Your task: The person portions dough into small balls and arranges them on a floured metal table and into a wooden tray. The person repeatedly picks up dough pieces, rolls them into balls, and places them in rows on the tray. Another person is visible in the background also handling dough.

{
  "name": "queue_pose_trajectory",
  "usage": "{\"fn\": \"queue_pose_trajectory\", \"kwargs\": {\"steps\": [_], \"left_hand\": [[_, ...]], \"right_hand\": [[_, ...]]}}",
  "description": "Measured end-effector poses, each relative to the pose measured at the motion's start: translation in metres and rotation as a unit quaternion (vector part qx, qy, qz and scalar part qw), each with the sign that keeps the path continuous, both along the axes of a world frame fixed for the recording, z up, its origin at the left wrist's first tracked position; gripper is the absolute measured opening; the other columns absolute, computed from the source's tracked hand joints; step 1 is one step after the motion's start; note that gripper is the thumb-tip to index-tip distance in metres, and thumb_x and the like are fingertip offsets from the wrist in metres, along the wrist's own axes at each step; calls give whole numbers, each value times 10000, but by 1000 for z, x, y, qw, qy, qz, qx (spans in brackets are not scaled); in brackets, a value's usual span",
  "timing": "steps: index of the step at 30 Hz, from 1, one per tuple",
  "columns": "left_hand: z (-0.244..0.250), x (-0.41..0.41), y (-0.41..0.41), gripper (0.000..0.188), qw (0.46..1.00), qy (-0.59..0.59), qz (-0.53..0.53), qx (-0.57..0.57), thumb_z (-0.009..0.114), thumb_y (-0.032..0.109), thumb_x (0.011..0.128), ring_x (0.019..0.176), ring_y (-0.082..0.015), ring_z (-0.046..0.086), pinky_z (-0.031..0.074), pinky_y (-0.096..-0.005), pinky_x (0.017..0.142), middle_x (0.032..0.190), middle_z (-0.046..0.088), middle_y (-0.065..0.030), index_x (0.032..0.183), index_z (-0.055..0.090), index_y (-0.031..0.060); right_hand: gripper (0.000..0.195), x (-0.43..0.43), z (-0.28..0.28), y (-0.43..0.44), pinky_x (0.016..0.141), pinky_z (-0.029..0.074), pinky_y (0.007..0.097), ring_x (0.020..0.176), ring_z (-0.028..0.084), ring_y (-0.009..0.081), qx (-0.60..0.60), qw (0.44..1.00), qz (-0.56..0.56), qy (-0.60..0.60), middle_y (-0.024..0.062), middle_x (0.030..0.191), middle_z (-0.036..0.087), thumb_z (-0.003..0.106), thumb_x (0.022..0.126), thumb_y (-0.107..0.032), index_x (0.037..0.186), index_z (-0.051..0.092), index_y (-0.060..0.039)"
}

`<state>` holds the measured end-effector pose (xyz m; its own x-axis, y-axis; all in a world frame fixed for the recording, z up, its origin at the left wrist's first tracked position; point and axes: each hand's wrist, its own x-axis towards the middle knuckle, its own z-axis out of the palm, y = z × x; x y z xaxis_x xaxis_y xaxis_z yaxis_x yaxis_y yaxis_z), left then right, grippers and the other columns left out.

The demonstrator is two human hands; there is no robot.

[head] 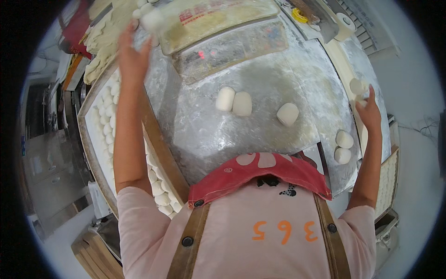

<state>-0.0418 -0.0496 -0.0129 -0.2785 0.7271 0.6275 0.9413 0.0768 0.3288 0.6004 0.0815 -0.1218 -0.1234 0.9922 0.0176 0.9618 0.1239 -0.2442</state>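
Note:
My left hand (134, 59) is blurred at the upper left, fingers spread, beside a blurred white dough ball (152, 20); whether it holds the ball is unclear. At the right, my right hand (369, 110) has its thumb and index finger apart at a pale dough piece (358, 86). Another pale piece shows partly behind those fingers; their grip cannot be made out. On the floured metal worktop (223, 139), two dough pieces (233, 101) touch each other, and a single dough piece (287, 114) lies farther right. Two more dough pieces (343, 147) sit near the right edge.
A wood-edged tray (163, 150) of dough balls runs beneath my left arm. Slack dough (104, 45) lies at the upper left. Behind the loose pieces are a yellowish board (223, 21) and a clear plastic-like sheet (237, 48). A pale strip (341, 66) follows the right side, near a white roll (345, 26).

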Motion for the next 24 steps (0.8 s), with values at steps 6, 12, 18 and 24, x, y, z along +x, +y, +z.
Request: {"fn": "queue_pose_trajectory", "kwargs": {"steps": [6, 12, 18, 24], "left_hand": [[-27, 107, -27, 734, 904, -28, -296, -308, 740, 234, 853, 1411, -324, 359, 322, -411, 1141, 1516, 380, -175, 1478, 386, 88], [-92, 180, -46, 798, 867, 19, -294, -401, 828, 146, 663, 1234, -358, 496, 448, -448, 1000, 1356, 510, -138, 1388, 497, 147], [-103, 140, -45, 688, 903, -13, -283, -323, 837, 65, 608, 1140, -296, 535, 497, -429, 844, 1251, 551, -47, 1234, 573, 173], [-100, 129, -54, 682, 887, 35, -281, -365, 837, 51, 606, 1156, -291, 526, 475, -423, 873, 1246, 552, -39, 1222, 568, 169]], "right_hand": [[668, -33, 0, 23, 857, 513, 448, 1000, 667, 385, -20, 1000, -13, -14, 205, 1090, 688, 640, 854, -419, 1435, 403, -189], [546, -79, 21, 24, 812, 513, 456, 969, 667, 398, -5, 995, 55, 82, 213, 1054, 690, 635, 869, -410, 1338, 474, -181], [506, -229, 48, -44, 859, 511, 427, 980, 666, 350, -161, 891, 346, 248, 176, 1086, 680, 689, 844, -314, 1289, 526, -138], [347, -283, 7, -89, 864, 505, 350, 989, 639, 281, -81, 859, 451, 229, 119, 1087, 648, 692, 865, -134, 1209, 650, -118]]}}
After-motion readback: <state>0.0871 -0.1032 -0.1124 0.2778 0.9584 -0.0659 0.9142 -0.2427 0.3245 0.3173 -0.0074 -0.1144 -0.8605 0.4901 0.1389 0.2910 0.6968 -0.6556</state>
